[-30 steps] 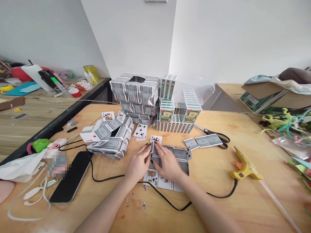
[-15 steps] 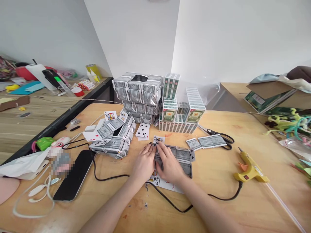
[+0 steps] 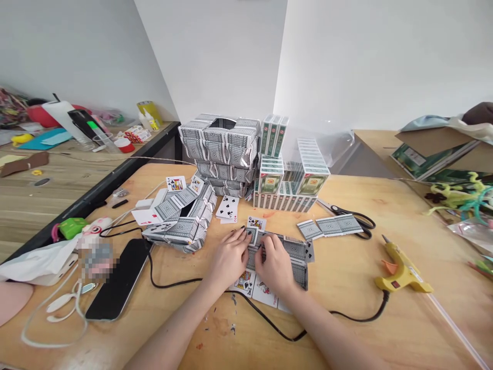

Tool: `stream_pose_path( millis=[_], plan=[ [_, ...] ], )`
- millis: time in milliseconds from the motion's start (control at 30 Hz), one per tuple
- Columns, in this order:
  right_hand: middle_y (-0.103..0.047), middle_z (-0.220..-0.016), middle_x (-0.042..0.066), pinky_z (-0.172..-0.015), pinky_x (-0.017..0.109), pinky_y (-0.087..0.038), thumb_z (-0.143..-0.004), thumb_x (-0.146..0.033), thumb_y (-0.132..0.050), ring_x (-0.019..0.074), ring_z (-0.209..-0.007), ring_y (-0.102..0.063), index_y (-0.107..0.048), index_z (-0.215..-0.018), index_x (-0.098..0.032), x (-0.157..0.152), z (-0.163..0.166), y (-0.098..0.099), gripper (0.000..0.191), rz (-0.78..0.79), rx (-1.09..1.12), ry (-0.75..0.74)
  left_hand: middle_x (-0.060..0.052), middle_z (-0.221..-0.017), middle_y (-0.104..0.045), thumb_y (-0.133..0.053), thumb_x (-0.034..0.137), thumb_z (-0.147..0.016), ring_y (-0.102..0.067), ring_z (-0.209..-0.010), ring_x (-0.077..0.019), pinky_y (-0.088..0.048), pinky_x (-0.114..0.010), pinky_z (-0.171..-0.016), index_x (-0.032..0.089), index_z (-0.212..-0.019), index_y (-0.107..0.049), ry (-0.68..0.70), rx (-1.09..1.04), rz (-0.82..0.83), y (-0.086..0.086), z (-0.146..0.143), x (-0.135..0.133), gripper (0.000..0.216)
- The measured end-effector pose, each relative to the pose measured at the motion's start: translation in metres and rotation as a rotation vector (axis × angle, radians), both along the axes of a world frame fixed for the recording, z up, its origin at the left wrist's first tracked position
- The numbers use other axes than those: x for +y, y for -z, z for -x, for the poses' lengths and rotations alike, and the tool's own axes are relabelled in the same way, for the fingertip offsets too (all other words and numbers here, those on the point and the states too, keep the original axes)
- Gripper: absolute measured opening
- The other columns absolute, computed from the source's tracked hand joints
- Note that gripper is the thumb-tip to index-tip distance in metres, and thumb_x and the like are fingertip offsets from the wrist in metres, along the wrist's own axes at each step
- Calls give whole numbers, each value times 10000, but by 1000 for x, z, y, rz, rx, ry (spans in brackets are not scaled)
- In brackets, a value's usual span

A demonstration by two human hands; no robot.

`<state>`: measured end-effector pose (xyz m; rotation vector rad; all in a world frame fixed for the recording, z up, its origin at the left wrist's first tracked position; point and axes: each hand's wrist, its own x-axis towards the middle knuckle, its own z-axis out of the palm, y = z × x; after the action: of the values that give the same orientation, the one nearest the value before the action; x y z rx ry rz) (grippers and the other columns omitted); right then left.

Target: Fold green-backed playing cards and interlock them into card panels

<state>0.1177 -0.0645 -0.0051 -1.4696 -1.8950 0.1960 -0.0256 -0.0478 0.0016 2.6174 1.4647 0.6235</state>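
A strip of joined playing cards (image 3: 296, 250), grey patterned backs up, lies on the table before me, with loose cards like a king (image 3: 244, 283) showing under its near edge. My left hand (image 3: 230, 258) rests on the strip's left end, its fingers stretched out flat near a small card piece (image 3: 251, 235). Right beside it, my right hand (image 3: 275, 263) has its fingers bent, with thumb and fingertips closed at the strip's middle edge; the fingertips are partly hidden. A queen card (image 3: 256, 223) sticks out just beyond the fingers.
Left stands a card-covered box (image 3: 192, 230) with loose cards on top; behind it, stacked card boxes (image 3: 219, 144) and green card packs (image 3: 271, 181). Scissors (image 3: 364, 224) lie under a card strip (image 3: 339, 225). A yellow glue gun (image 3: 402, 270), its black cable (image 3: 265, 319) and a phone (image 3: 117, 280) surround me.
My right hand has drawn back slightly to the right, its fingers now more bent. The small card piece between the hands shows more. My left hand has barely moved.
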Motion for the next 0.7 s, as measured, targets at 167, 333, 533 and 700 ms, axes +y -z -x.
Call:
stream_pose_path(
  millis=[167, 333, 533, 700],
  plan=[
    [-562, -945, 109, -739, 345, -491, -738, -75, -373, 226, -889, -538, -508, -1022, -162, 2, -1, 3, 326, -3, -1, -1, -114, -1161, -603, -402, 99, -789, -469, -1186, -222, -388, -425, -986, 131, -1162, -549, 38, 5, 17, -1, 3, 1, 403],
    [-601, -1090, 113, -836, 423, -479, -699, -43, -421, 270, -984, -503, -558, -1110, -178, 4, -2, 7, 454, -50, -122, -96, -174, -1169, -584, -373, 72, -774, -442, -1207, -254, -347, -443, -997, 73, -1163, -532, 76, 141, 30, -7, -3, -1, 420],
    [-646, -1035, 112, -727, 407, -522, -727, -68, -460, 281, -932, -502, -635, -1014, -167, 3, 0, 3, 351, -5, -207, -81, -257, -1173, -550, -328, 50, -772, -438, -1204, -289, -338, -453, -990, -19, -1144, -514, 59, 286, 46, -13, -16, -5, 421],
    [-641, -1064, 107, -712, 395, -524, -737, -98, -490, 281, -939, -490, -631, -1003, -173, 2, 1, -2, 310, 12, -234, -74, -308, -1163, -530, -412, 84, -702, -431, -1199, -327, -317, -462, -1003, -74, -1122, -507, 75, 288, 63, -18, -18, -6, 459]
  ],
)
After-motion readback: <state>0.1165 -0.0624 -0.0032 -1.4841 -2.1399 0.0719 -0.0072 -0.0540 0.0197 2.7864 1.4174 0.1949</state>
